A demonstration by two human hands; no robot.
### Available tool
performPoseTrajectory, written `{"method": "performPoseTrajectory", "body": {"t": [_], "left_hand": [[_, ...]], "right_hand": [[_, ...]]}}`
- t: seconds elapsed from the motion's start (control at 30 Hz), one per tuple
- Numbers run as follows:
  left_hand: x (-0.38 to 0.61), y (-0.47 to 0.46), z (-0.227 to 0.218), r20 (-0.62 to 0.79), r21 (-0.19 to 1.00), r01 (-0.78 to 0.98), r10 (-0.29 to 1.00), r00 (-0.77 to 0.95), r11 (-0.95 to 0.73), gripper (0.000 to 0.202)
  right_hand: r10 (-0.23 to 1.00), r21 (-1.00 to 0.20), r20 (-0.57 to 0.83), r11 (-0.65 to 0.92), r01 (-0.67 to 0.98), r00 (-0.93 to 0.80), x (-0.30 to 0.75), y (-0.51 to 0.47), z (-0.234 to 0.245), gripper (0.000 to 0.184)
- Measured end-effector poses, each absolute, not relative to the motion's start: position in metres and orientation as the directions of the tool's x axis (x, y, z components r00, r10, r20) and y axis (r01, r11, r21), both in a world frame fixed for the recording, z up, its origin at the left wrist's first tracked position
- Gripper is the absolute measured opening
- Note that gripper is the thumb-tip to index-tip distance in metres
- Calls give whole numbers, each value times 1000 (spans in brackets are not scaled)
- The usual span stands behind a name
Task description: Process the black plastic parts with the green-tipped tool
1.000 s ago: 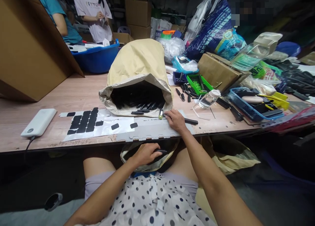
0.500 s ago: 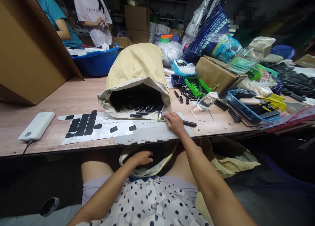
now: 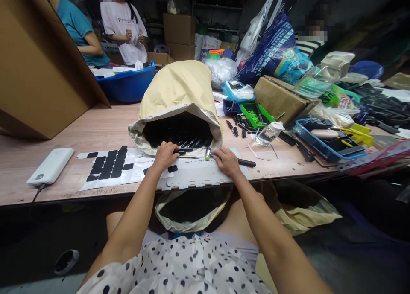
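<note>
Several slim black pen-like pieces (image 3: 188, 141) fill the mouth of a cream sack (image 3: 179, 82) lying on the table. My left hand (image 3: 165, 155) is at the sack's lower lip, with fingers closed at the end of a black pen-like piece (image 3: 185, 150). My right hand (image 3: 226, 161) is wrapped round a small hammer (image 3: 246, 162), which has a black handle and a silver and yellow-green head. The hammer's head rests near the sack's lip, over a grey board (image 3: 198, 174). Below the table edge, a second sack (image 3: 192, 219) gapes open between my legs.
A white sheet with black stickers (image 3: 112, 164) and a white power bank (image 3: 50, 166) lie left. Right are a green tray (image 3: 258, 115), a clear bottle (image 3: 269, 133) and a blue basket (image 3: 326, 140). A tall cardboard box (image 3: 41, 63) stands left. People are behind the table.
My left hand has risen from the sack below the table to the black pieces at the upper sack's mouth. My right hand stays on the hammer in about the same place.
</note>
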State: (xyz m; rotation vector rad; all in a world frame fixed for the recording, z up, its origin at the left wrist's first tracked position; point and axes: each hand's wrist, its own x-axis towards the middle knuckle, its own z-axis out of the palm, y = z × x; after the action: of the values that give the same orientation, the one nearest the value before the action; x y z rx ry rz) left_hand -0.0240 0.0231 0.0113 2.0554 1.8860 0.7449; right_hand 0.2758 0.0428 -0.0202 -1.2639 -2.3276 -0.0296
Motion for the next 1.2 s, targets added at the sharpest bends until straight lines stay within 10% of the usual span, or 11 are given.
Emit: {"method": "performPoseTrajectory", "body": {"t": [0.7,1.2], "left_hand": [[1,-41,-16,232,615,736,957,175,-284,22],[3,-36,-14,166,716,672,981,102,-191,17]], "right_hand": [[792,-226,404,571,790,-457,278,43,-17,24],[756,-486,508,648,587,-414,215,-30,10,34]]}}
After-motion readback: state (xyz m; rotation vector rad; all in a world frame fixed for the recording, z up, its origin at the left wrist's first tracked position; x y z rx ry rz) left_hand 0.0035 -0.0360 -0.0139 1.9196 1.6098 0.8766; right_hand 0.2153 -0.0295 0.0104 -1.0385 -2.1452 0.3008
